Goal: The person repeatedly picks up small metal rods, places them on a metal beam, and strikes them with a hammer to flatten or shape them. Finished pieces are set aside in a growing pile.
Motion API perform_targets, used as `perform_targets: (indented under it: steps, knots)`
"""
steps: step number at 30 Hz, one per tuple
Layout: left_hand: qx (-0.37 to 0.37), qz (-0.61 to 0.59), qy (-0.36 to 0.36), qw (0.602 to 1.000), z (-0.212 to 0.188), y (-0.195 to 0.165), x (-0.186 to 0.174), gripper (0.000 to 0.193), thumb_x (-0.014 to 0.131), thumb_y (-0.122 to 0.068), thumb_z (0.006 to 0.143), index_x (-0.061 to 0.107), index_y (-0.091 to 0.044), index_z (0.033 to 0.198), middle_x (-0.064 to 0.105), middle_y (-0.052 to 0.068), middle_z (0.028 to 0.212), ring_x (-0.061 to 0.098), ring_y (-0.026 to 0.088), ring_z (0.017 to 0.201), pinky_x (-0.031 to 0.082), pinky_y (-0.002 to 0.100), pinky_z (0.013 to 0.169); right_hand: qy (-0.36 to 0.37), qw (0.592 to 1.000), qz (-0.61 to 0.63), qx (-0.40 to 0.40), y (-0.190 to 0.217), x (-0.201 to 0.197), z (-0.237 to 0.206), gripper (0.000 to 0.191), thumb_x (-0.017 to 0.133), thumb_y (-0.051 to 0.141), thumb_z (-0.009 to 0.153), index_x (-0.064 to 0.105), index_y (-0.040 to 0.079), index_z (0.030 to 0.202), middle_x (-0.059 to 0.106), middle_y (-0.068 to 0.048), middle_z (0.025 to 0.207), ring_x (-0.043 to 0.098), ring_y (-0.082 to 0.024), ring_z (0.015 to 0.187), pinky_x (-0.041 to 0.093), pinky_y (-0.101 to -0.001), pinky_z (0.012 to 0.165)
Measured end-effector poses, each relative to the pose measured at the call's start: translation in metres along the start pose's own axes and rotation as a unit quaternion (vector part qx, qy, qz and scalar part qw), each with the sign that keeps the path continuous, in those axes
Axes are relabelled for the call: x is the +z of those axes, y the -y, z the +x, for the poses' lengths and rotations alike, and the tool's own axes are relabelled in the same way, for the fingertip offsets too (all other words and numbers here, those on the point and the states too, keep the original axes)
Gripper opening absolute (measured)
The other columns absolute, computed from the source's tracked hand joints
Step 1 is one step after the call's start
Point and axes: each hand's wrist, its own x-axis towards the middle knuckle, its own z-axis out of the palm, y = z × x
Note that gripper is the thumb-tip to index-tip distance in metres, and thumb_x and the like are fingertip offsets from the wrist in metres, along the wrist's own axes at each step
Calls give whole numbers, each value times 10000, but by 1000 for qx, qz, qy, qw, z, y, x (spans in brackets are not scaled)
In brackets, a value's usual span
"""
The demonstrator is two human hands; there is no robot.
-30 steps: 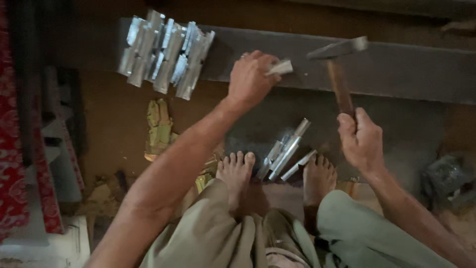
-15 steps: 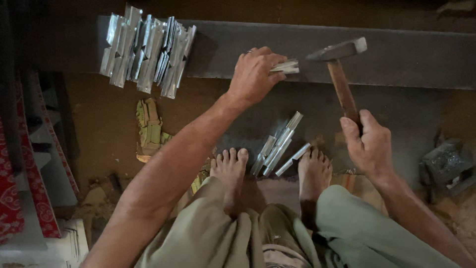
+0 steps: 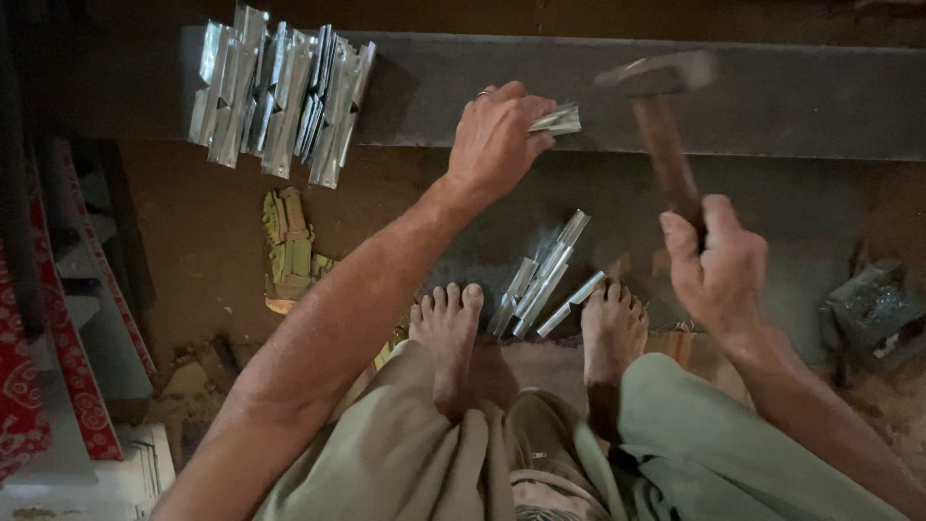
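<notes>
My left hand (image 3: 497,140) pinches a small folded metal strip (image 3: 558,120) flat against a long dark steel beam (image 3: 791,96). A hammer (image 3: 661,116) with a wooden handle is gripped in my right hand (image 3: 719,265); its blurred steel head hangs just right of the strip, above the beam. Between my bare feet lie a few more shiny metal strips (image 3: 540,280) on the ground. A pile of several bent metal pieces (image 3: 280,92) rests on the beam's left end.
A worn green glove (image 3: 287,249) lies on the dirt floor left of my arm. Red patterned boards (image 3: 58,386) lean at the far left. A dark metal block (image 3: 873,309) sits at the right edge. My knees fill the bottom.
The hammer head has swung from raised and tilted to closer to the strip and is now blurred. My left hand keeps the strip on the beam. The view shifted slightly.
</notes>
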Motion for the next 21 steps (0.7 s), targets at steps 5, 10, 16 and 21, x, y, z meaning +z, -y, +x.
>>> perform_targets:
  steps: [5, 10, 16, 21]
  knots:
    - [-6, 8, 2, 1000, 0, -1, 0, 371, 877, -182, 755, 782, -96, 1103, 714, 114, 983, 683, 331, 928, 533, 485, 859, 92, 991, 14, 97, -3, 4, 1, 327, 524, 330, 1111, 568, 7, 1080, 605, -87, 665, 611, -178, 517, 494, -330, 438]
    - [7, 17, -11, 1000, 0, -2, 0, 363, 882, -183, 737, 790, -104, 1079, 713, 123, 985, 668, 367, 937, 529, 491, 836, 43, 996, 11, 83, 2, -1, 3, 307, 569, 312, 1115, 581, 5, 1116, 627, -114, 705, 643, -216, 579, 491, -372, 493]
    - [-2, 28, -5, 1000, 0, -1, 2, 363, 874, -206, 739, 783, -112, 1078, 698, 110, 964, 679, 339, 918, 525, 490, 846, 69, 992, 15, 106, 14, -1, 6, 301, 555, 308, 1097, 574, 7, 1102, 623, -101, 652, 639, -203, 544, 492, -375, 473]
    - [15, 33, -9, 999, -1, -1, 3, 363, 879, -202, 745, 785, -117, 1085, 685, 112, 982, 666, 352, 939, 521, 489, 864, 89, 989, 25, 112, 13, -1, 8, 334, 538, 328, 1070, 583, -3, 1083, 599, -87, 624, 610, -187, 508, 476, -369, 430]
